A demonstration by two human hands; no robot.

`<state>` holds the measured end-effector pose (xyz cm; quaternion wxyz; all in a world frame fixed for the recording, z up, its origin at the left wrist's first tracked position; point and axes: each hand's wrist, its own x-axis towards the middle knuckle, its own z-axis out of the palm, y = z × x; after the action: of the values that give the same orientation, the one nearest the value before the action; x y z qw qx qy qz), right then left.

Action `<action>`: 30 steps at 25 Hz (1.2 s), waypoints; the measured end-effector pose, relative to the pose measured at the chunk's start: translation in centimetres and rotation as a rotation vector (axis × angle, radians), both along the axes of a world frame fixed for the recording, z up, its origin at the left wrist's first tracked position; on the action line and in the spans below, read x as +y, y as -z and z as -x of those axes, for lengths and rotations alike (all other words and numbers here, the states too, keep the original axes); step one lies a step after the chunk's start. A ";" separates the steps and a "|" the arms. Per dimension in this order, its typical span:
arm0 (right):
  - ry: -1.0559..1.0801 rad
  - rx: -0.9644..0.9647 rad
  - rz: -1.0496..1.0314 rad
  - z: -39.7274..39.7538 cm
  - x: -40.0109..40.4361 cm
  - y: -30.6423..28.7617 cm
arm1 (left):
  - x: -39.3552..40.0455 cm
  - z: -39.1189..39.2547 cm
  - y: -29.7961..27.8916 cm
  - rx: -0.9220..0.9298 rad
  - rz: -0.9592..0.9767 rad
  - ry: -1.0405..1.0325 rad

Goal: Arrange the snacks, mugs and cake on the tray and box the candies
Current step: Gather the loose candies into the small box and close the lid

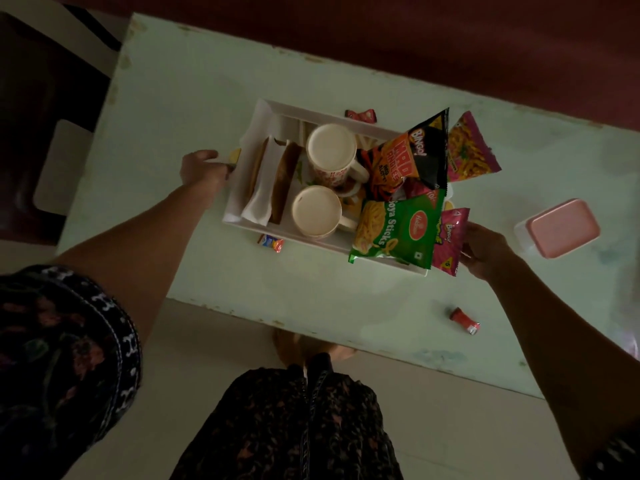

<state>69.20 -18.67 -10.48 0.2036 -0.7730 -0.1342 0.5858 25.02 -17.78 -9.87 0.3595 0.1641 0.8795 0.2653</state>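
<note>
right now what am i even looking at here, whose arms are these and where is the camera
The camera sits on a person's head, looking down at their own bare arms; there is no machine. The left hand grips one end of a white tray and the right hand is at the other end. The tray stands on a pale table and holds two mugs, cake and snack packets. Loose candies and a pink box, lid on, lie on the table.

Green packet point(398, 230): "Haldiram's Soya Sticks". Orange-black packet point(412, 154): "Bingo! Mad Angles". Pink packet point(450, 237): "Bingo!".
</note>
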 end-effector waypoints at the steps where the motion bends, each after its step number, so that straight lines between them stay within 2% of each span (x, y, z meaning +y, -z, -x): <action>1: 0.016 0.000 -0.002 -0.1 -0.5 -0.8 | -0.7 -0.4 -0.9 0.119 -0.004 0.034; 3: 0.060 0.004 -0.002 -0.4 -1.7 -3.0 | -2.9 -1.5 -2.7 0.279 -0.050 0.046; 5: 0.098 -0.030 -0.010 -0.7 -2.8 -5.1 | -5.6 -3.2 -3.5 0.248 -0.089 -0.057; 8: 0.099 -0.137 -0.080 -1.7 -4.1 -6.9 | -9.2 -8.3 -4.7 -0.113 -0.206 -0.241; 10: 0.102 -0.201 -0.117 -2.4 -5.0 -7.0 | -11.7 -13.2 -5.3 -0.294 -0.250 -0.271; 11: 0.097 -0.273 -0.125 -2.8 -5.4 -6.7 | -12.9 -15.9 -5.6 -0.380 -0.235 -0.244; 14: 0.021 -0.646 -0.157 -3.8 -5.7 -5.5 | -16.3 -22.9 -5.7 -0.561 -0.151 -0.120; 16: 0.003 -0.755 -0.234 -4.6 -5.2 -4.5 | -17.7 -26.9 -5.2 -0.610 -0.105 -0.038; 20: -0.023 -0.821 -0.240 -7.0 -2.9 -1.9 | -18.1 -34.4 -4.3 -0.611 -0.107 0.014; 24: 0.025 -0.735 -0.168 -8.5 0.5 -0.6 | -16.9 -40.0 -3.8 -0.648 -0.118 0.055; 27: 0.055 -0.698 -0.147 -9.5 1.8 0.2 | -15.6 -42.3 -3.1 -0.660 -0.140 0.094; 30: -0.022 -0.722 -0.196 -9.7 0.3 0.1 | -14.4 -43.0 -2.7 -0.640 -0.146 0.072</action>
<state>78.90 -18.33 -10.55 0.2099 -0.9050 -0.2611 0.2621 67.99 -32.17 -7.15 0.6142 0.1287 0.6941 0.3526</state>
